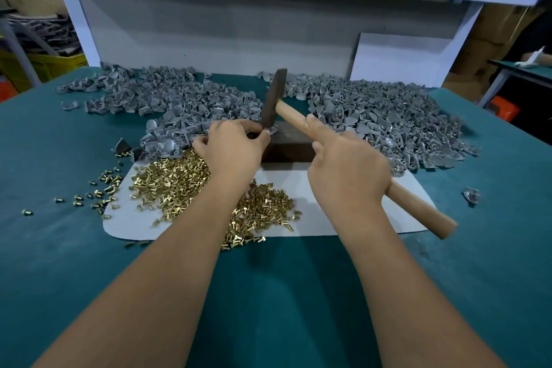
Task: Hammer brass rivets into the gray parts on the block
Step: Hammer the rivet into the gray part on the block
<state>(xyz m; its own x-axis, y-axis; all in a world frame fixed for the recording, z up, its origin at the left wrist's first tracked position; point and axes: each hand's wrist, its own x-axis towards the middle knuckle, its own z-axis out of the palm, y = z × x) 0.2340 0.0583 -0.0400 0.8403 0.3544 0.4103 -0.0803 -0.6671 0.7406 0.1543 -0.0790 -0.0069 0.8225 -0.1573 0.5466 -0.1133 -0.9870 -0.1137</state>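
A dark block stands on a white sheet on the green table. My left hand pinches a small gray part on the block's top left corner. My right hand grips the wooden handle of a hammer, index finger stretched along the handle. The hammer's dark head stands upright with its lower end on or just above the gray part. Brass rivets lie heaped on the sheet under my left forearm.
Large heaps of gray parts lie behind the block at left and right. Loose rivets scatter left of the sheet. One gray part lies alone at right. A white board leans against the back panel.
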